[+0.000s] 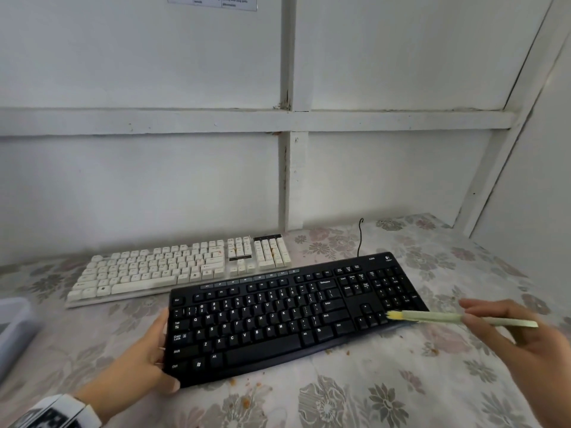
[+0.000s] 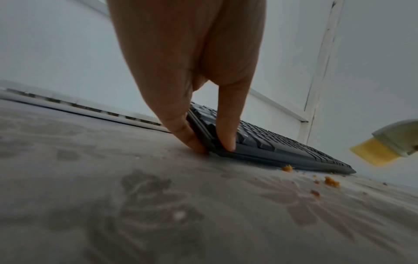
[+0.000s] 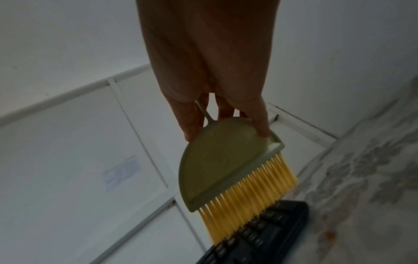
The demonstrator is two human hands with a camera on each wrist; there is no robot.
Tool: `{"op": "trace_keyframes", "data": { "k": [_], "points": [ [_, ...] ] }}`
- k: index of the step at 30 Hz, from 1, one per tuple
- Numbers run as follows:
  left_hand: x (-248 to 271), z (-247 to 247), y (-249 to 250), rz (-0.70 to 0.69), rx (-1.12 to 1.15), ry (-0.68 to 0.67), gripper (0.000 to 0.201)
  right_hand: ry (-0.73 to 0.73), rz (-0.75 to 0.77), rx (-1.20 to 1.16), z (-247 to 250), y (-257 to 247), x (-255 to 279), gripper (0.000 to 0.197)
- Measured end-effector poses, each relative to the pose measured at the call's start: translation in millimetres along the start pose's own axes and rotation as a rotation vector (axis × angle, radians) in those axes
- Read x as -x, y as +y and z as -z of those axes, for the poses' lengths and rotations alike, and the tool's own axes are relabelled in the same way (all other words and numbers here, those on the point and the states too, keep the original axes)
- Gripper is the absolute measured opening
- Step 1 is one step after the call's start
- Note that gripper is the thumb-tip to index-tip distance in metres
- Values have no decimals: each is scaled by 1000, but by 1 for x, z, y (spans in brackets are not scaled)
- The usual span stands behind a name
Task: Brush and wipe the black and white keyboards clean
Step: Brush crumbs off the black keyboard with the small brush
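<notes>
- Near the table's front edge, centre: black keyboard (image 1: 290,316), long axis left-right but skewed, right end further back than left; key legends face the person.
- Left wrist view shows its back edge raised and front edge down on the tablecloth (image 1: 401,390), so it tilts toward the person.
- Left hand (image 1: 145,353) grips the keyboard's left end: thumb on top at the near-left corner, fingers pressed together against the left side edge. Fingertips are hidden behind the keyboard in the head view.
- Right hand (image 1: 513,332) pinches the brush (image 1: 445,318) between thumb and fingers; other fingers loosely spread, partly cut off by the right frame border.
- Brush long axis runs left-right, handle toward the table's right edge, yellow bristles (image 3: 246,200) pointing left over the arrow keys. Bristle tips at key level; actual contact can't be confirmed, wrist view is blurred there.
- White keyboard (image 1: 179,267) lies flat behind the black one, toward the table's back edge, long axis left-right, slightly skewed the same way. Orange specks on its numpad area.
- Orange crumbs (image 2: 331,181) scattered on the tablecloth along the black keyboard's front edge.
- Pale plastic container (image 1: 12,329) at the table's left edge, cut off by the frame; contents unreadable.
- Black cable (image 1: 360,239) rises behind the black keyboard's back edge; far end not traceable.
</notes>
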State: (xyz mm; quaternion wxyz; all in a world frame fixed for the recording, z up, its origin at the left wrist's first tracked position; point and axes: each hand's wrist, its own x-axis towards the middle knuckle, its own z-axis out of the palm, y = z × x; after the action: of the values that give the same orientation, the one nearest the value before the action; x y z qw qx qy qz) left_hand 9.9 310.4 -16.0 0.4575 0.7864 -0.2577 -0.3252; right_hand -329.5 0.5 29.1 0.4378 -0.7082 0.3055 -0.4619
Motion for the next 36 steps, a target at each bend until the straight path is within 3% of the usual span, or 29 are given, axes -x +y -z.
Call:
{"op": "trace_keyframes", "data": {
  "k": [3,9,15,20,28,33,36],
  "points": [
    [2,5,1,35,1,-73,119,-67,-2,-19,-14,-13,10,78],
    [2,11,6,69,23,-126,112,-149,-85,-119,-27,-26,19,79],
    [5,7,13,51,28,-143,89,-156,-176,-98,-37,-37,27,82],
    [2,2,14,45,26,-105,83,-178,-244,-99,-42,-45,32,85],
    [7,-2,14,16,-167,5,87,-103,-302,-219,-35,-45,33,88],
    [10,-8,22,14,-259,37,71,-89,-396,-374,-34,-39,26,32],
    [12,-8,23,17,-272,38,72,-121,-401,-397,-32,-38,21,35]
  ]
}}
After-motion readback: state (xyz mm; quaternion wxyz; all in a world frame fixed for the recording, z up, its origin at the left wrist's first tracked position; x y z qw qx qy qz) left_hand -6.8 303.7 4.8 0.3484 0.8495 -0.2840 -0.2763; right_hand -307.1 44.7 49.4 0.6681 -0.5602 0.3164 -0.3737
